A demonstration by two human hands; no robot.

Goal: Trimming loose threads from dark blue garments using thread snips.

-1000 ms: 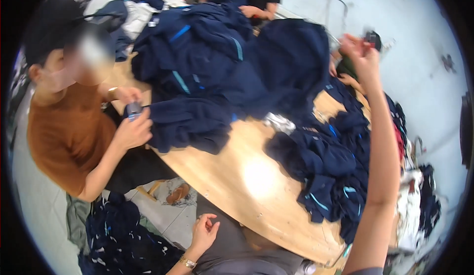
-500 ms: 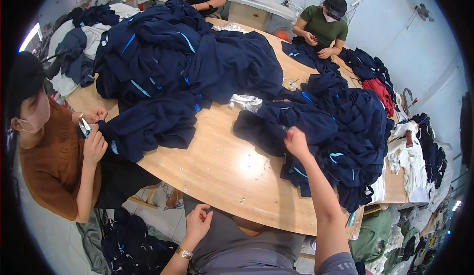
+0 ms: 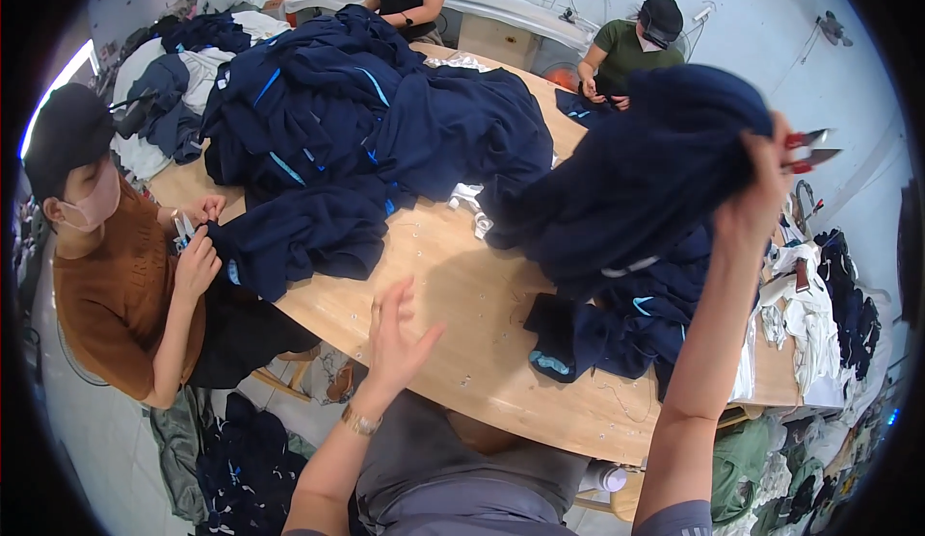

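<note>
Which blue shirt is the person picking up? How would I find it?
Start at the big wooden table heaped with dark blue clothes. Look to its right side, where the right hand, also holding red-handled snips, lifts the dark blue garment. It is the only one hanging up in the air; the others lie on the table.

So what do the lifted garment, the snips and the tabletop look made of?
Navy garment in the right hand: soft matte knit or fleece, apparently; it drapes and folds. Snips: bare metal blades, red grips, probably plastic. Table: pale wood or laminate with slight sheen.
</note>
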